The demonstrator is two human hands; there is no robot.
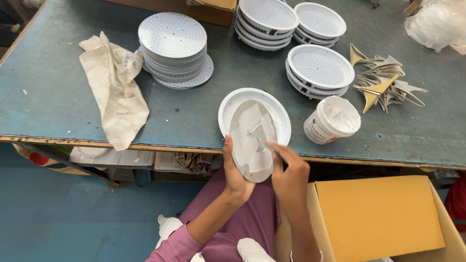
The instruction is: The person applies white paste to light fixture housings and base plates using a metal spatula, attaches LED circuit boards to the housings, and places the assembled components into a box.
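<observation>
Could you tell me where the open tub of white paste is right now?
In the head view, the tub of white paste stands on the table, right of the white housing, near the front edge.

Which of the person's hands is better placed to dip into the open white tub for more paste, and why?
Probably the right hand: it is nearer the white tub, while the left hand grips the round disc.

open brown cardboard box (383, 213) lower right, white labelled paste tub (332, 120) on table, brown carton (213, 10) top edge
</observation>
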